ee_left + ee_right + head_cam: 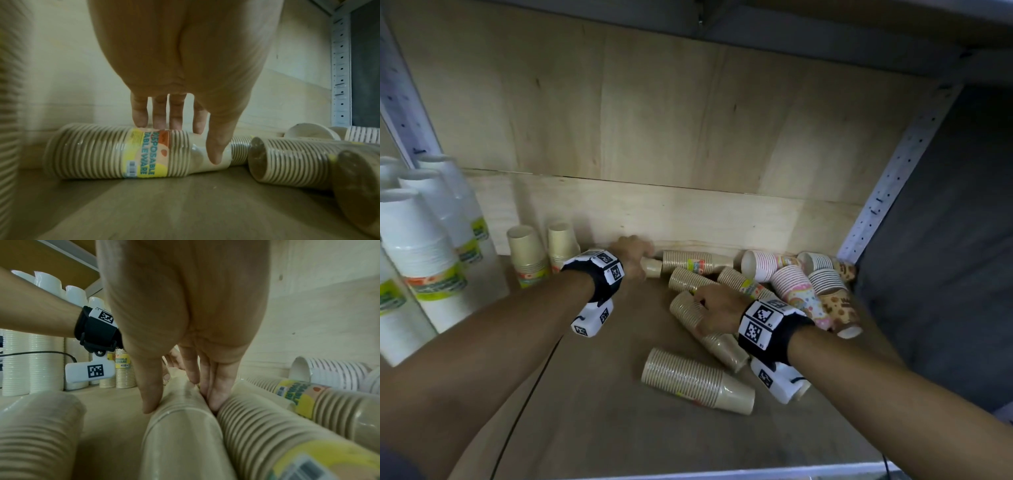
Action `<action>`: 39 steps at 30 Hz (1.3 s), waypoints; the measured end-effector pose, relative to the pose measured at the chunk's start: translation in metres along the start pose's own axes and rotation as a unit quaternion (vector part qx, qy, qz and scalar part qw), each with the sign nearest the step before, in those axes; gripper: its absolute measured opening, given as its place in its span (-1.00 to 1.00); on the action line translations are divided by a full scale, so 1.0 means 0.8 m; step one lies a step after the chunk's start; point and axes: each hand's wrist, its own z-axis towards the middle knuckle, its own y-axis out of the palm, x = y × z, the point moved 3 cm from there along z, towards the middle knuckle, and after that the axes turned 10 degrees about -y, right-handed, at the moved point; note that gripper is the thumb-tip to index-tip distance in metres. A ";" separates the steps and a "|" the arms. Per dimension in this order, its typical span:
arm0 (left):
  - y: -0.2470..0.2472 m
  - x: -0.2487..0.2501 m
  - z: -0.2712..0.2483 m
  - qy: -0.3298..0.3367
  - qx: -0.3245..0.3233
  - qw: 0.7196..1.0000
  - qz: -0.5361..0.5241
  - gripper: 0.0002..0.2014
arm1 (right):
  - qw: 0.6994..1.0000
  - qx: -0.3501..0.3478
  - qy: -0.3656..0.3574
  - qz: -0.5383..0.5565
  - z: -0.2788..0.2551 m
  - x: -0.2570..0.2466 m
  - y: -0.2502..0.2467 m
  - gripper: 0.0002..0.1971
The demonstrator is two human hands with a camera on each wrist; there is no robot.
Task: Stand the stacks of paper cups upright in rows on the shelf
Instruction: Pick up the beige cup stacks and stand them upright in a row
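Several wrapped stacks of tan paper cups lie on their sides on the wooden shelf (592, 394). My left hand (635, 253) (189, 142) reaches to the back wall and holds one labelled tan stack (652, 268) (98, 151), fingers over its top, thumb on its narrow end. My right hand (709, 308) (180, 404) grips another lying tan stack (726, 346) (180, 443), thumb on one side, fingers wedged between it and its neighbour (257, 426). Two tan stacks (527, 257) stand upright at the back left.
Tall white cup stacks (421, 246) stand in rows at the far left. Pink and patterned stacks (794, 287) lie piled in the right corner by the metal post (893, 178). One loose tan stack (695, 377) lies near the front.
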 end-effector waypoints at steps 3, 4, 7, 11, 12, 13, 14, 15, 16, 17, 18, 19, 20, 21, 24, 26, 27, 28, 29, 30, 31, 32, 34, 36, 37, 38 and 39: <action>0.001 0.001 0.004 0.011 0.016 0.999 0.049 -0.61 | 1.000 -0.017 -0.003 0.020 0.001 -0.002 0.003 -0.29; 0.003 0.000 0.007 0.016 0.018 0.998 0.057 -0.66 | 1.000 -0.022 -0.003 0.019 0.001 -0.002 0.005 -0.23; 0.009 -0.004 0.017 0.021 0.009 0.997 0.073 -0.77 | 0.999 -0.034 -0.008 0.005 0.003 -0.003 0.008 -0.10; 0.012 -0.008 0.020 0.022 0.011 0.996 0.091 -0.71 | 0.999 -0.050 -0.005 0.004 0.006 -0.006 0.008 -0.07; 0.016 -0.011 0.024 0.025 0.013 0.996 0.089 -0.70 | 0.999 -0.050 -0.004 0.004 0.006 -0.006 0.008 -0.08; 0.018 -0.014 0.029 0.025 0.015 0.996 0.089 -0.69 | 0.999 -0.049 -0.003 0.007 0.006 -0.007 0.007 -0.10; 0.015 -0.012 0.025 0.022 0.015 0.996 0.090 -0.68 | 0.999 -0.047 -0.005 0.009 0.006 -0.007 0.006 -0.12; 0.010 -0.009 0.017 0.024 0.016 0.996 0.085 -0.68 | 0.999 -0.046 -0.006 0.011 0.006 -0.008 0.006 -0.14; 0.008 -0.007 0.013 0.026 0.019 0.996 0.082 -0.68 | 0.999 -0.045 -0.009 0.011 0.006 -0.009 0.005 -0.15; 0.005 -0.004 0.008 0.027 0.022 0.996 0.081 -0.69 | 0.999 -0.045 -0.011 0.013 0.006 -0.010 0.004 -0.16; 0.002 -0.002 0.002 0.028 0.026 0.996 0.080 -0.68 | 0.999 -0.043 -0.016 0.013 0.007 -0.013 0.003 -0.17; -0.001 0.000 -0.001 0.028 0.031 0.996 0.078 -0.64 | 0.999 -0.043 -0.019 0.015 0.008 -0.015 0.001 -0.19; -0.003 0.001 -0.005 0.029 0.034 0.996 0.072 -0.59 | 0.999 -0.041 -0.023 0.018 0.009 -0.017 0.000 -0.22; -0.006 0.000 -0.007 0.028 0.034 0.997 0.062 -0.53 | 0.999 -0.037 -0.025 0.022 0.011 -0.020 -0.002 -0.26; -0.014 -0.004 -0.012 0.017 0.034 0.999 0.028 -0.42 | 0.999 -0.018 -0.029 0.027 0.014 -0.027 -0.010 -0.36; -0.022 -0.004 -0.018 0.013 0.030 0.999 0.008 -0.43 | 0.999 -0.022 -0.031 0.027 0.017 -0.031 -0.017 -0.40; -0.026 -0.004 -0.022 0.013 0.032 0.999 -0.004 -0.47 | 0.999 -0.029 -0.029 0.023 0.018 -0.034 -0.021 -0.42; -0.030 -0.005 -0.025 0.013 0.040 0.999 -0.013 -0.49 | 0.999 -0.038 -0.028 0.017 0.019 -0.036 -0.026 -0.42; -0.034 -0.005 -0.028 0.013 0.047 0.999 -0.020 -0.49 | 0.999 -0.045 -0.025 0.007 0.020 -0.038 -0.030 -0.42; -0.036 -0.006 -0.031 0.010 0.054 0.998 -0.025 -0.48 | 0.998 -0.050 -0.024 -0.001 0.021 -0.039 -0.035 -0.41; -0.039 -0.006 -0.034 0.008 0.060 0.998 -0.035 -0.47 | 0.998 -0.052 -0.023 -0.004 0.023 -0.040 -0.038 -0.40; -0.041 -0.006 -0.037 0.006 0.064 0.997 -0.046 -0.47 | 0.998 -0.053 -0.022 -0.002 0.026 -0.040 -0.041 -0.38; -0.046 -0.004 -0.043 0.011 0.061 0.996 -0.062 -0.45 | 0.998 -0.057 -0.020 -0.004 0.029 -0.044 -0.046 -0.31; -0.050 -0.003 -0.050 0.022 0.055 0.995 -0.075 -0.44 | 0.997 -0.065 -0.023 -0.028 0.033 -0.048 -0.051 -0.31; -0.051 -0.004 -0.053 0.023 0.053 0.995 -0.081 -0.43 | 0.996 -0.068 -0.024 -0.043 0.033 -0.051 -0.055 -0.34; -0.053 -0.004 -0.057 0.022 0.052 0.995 -0.086 -0.42 | 0.996 -0.067 -0.024 -0.052 0.032 -0.054 -0.059 -0.37; -0.054 -0.004 -0.061 0.020 0.051 0.994 -0.093 -0.41 | 0.996 -0.064 -0.025 -0.056 0.032 -0.057 -0.063 -0.40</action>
